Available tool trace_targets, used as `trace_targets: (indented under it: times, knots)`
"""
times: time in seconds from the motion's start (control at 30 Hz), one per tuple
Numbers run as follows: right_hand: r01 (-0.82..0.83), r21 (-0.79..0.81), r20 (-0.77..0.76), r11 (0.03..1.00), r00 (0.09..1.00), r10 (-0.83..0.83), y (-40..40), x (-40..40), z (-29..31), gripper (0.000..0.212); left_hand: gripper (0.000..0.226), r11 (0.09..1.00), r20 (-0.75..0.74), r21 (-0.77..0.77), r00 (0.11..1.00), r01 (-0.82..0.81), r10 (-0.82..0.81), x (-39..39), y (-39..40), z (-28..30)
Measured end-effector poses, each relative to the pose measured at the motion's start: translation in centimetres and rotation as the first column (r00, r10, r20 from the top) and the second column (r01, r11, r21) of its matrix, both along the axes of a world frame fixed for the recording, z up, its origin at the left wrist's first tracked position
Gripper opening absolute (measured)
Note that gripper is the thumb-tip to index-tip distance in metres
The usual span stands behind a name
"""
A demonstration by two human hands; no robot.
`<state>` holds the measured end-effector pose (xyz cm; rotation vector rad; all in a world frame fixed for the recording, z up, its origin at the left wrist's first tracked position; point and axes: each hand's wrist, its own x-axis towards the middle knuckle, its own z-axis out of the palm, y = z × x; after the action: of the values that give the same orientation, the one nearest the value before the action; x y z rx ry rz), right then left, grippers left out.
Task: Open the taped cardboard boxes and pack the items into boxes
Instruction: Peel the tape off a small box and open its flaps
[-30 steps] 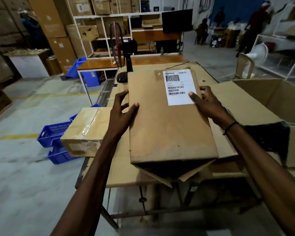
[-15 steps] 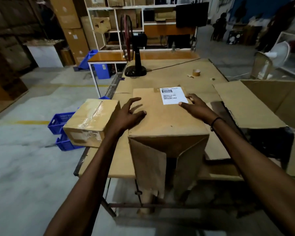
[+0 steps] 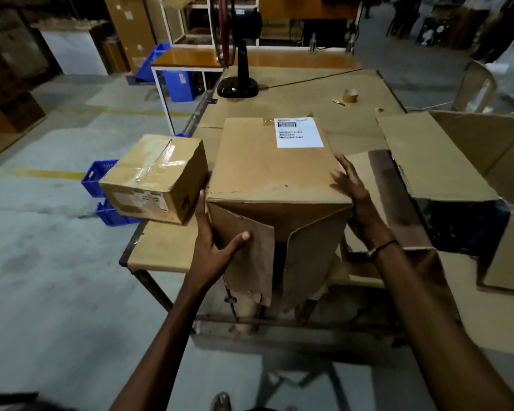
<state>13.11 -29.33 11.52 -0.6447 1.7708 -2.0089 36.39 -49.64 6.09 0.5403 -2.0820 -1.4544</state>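
A large brown cardboard box (image 3: 267, 170) with a white shipping label (image 3: 298, 132) lies on the table (image 3: 161, 250), its near end flaps hanging open over the table's front edge. My left hand (image 3: 215, 241) grips the box's lower left corner, thumb on the left flap. My right hand (image 3: 352, 191) presses flat against the box's right side. A smaller taped cardboard box (image 3: 158, 178) sits to the left, overhanging the table's left edge, close to the large box.
A big open carton (image 3: 457, 161) with spread flaps stands at the right. A table fan's black base (image 3: 238, 87) and a roll of brown tape (image 3: 350, 95) sit at the far end. Blue crates (image 3: 101, 185) lie on the floor to the left.
The large box has been lowered onto the table. My left hand slid from its top to the near left corner; my right hand moved from the label to the right side.
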Motion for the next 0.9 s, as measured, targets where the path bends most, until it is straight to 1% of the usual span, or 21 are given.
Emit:
trace_targets:
  times: [0.07,0.1,0.13,0.17,0.2,0.27,0.3,0.37,0.43,0.47,0.5,0.53,0.63,0.73,0.8,0.9]
  knots:
    - [0.056,-0.175,0.145,0.983,0.989,-0.031,1.8,2.7,-2.9,0.055,0.110,0.997,0.054,0.070,0.998,-0.017,0.013,0.3,0.7,-1.5]
    - [0.090,-0.207,0.229,0.974,0.973,-0.041,2.5,4.0,-4.3,0.053,0.112,0.995,0.075,0.094,0.997,-0.025,0.018,0.4,0.9,-2.4]
    - [0.080,-0.159,0.255,0.984,0.966,-0.037,3.0,5.3,-5.4,0.045,0.112,0.994,0.091,0.106,0.996,-0.030,0.020,0.5,1.1,-3.2]
    - [0.060,-0.114,0.237,0.992,0.971,-0.031,3.3,6.4,-6.5,0.038,0.111,0.993,0.106,0.110,0.994,-0.031,0.019,0.5,1.2,-3.7]
    - [0.060,-0.047,0.212,0.997,0.976,-0.049,3.5,7.1,-7.9,0.040,0.107,0.994,0.113,0.110,0.993,-0.028,0.016,0.5,1.4,-4.0]
    - [0.065,0.139,0.121,0.988,0.989,-0.082,3.7,7.4,-10.9,0.058,0.097,0.994,0.115,0.106,0.993,-0.028,0.015,0.3,1.5,-4.3]
    - [0.067,0.202,0.084,0.977,0.993,-0.085,3.7,7.4,-11.9,0.063,0.092,0.994,0.115,0.102,0.993,-0.030,0.018,0.2,1.5,-4.3]
    - [0.085,0.240,0.075,0.967,0.992,-0.105,3.5,7.1,-12.4,0.068,0.089,0.994,0.112,0.096,0.993,-0.047,0.036,-0.2,1.5,-3.7]
    - [0.140,0.244,0.075,0.960,0.984,-0.162,2.9,6.6,-11.5,0.072,0.097,0.994,0.104,0.073,0.992,-0.076,0.068,-0.7,1.3,-2.7]
    - [0.152,0.232,0.049,0.961,0.985,-0.167,2.4,6.3,-10.6,0.066,0.097,0.995,0.095,0.046,0.992,-0.092,0.088,-1.0,1.0,-2.1]
    - [0.154,0.204,0.014,0.967,0.987,-0.160,1.9,5.9,-9.5,0.060,0.094,0.995,0.076,0.013,0.992,-0.101,0.100,-1.3,0.7,-1.5]
    - [0.154,0.184,-0.026,0.971,0.988,-0.151,1.4,5.4,-8.6,0.061,0.091,0.995,0.062,-0.019,0.993,-0.103,0.104,-1.7,0.4,-0.7]
    - [0.174,0.172,-0.178,0.969,0.974,-0.143,0.1,3.8,-5.5,0.081,0.101,0.992,0.022,-0.083,0.996,-0.089,0.092,-2.9,-0.9,1.5]
    - [0.213,0.178,-0.322,0.961,0.935,-0.147,-1.4,2.0,-2.6,0.090,0.113,0.988,-0.002,-0.138,0.997,-0.071,0.071,-4.3,-2.8,3.5]
    - [0.229,0.190,-0.377,0.955,0.915,-0.145,-2.7,0.7,-1.0,0.093,0.112,0.981,-0.014,-0.177,0.997,-0.080,0.079,-5.7,-4.2,4.7]
    - [0.291,0.203,-0.425,0.935,0.886,-0.184,-4.7,-0.7,1.3,0.092,0.099,0.968,0.000,-0.239,0.997,-0.078,0.080,-7.6,-6.5,6.9]
